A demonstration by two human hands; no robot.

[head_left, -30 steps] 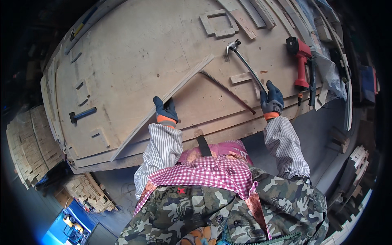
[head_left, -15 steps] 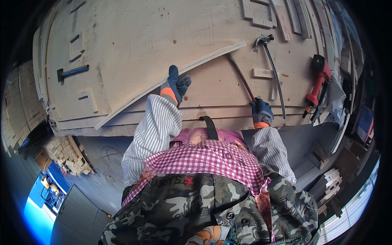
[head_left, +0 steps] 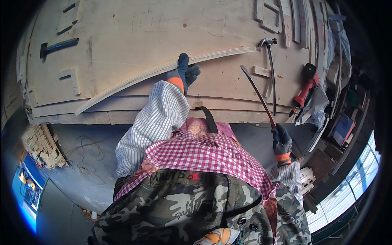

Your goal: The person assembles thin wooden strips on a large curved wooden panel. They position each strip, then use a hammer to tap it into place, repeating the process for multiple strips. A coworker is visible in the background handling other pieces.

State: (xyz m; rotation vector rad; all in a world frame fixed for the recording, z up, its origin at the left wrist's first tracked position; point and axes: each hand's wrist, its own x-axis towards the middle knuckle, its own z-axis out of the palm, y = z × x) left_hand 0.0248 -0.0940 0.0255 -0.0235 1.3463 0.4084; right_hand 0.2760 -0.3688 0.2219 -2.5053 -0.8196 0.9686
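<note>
My left hand (head_left: pixel 185 75), in a dark glove with an orange cuff, rests against a long, thin plywood strip (head_left: pixel 143 74). One digit reaches over the strip's far edge and the others spread on its near side. The strip lies slantwise across the wooden bench top (head_left: pixel 134 45) and bows slightly. In my closed right hand (head_left: pixel 281 141), a long, slim metal bar (head_left: pixel 255 87) with a reddish lower part points up and left, its tip apart from the strip. That hand is in front of the bench edge. Just beyond the strip's right end lies a claw hammer (head_left: pixel 271 73).
A blue-handled hammer (head_left: pixel 61 45) lies at the left, and a red power tool (head_left: pixel 304 90) at the right. Wooden frame pieces (head_left: pixel 269 18) and long boards (head_left: pixel 296 20) occupy the far right. Stacked wood blocks (head_left: pixel 43 147) stand below the bench on the left.
My right hand has drawn the bar back from the strip, toward me and right, past the bench edge. My left hand stays at the strip. The whole view has shifted.
</note>
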